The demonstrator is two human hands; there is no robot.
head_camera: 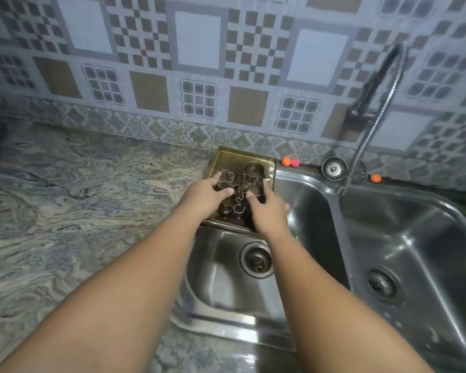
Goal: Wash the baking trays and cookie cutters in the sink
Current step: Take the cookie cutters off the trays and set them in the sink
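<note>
Gold baking tray is sitting mid-frame, propped on the left sink basin rim. Left hand and right hand are both lying spread-fingered, gripping nothing, over the cookie cutters inside it. Equally near.

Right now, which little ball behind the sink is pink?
The middle ball of the three; the left ball beside it and the right ball by the hose are orange.

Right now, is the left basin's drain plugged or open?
Open: the drain shows bare crossbars with no plug in it, and a strainer sits out on the sink rim behind.
</note>
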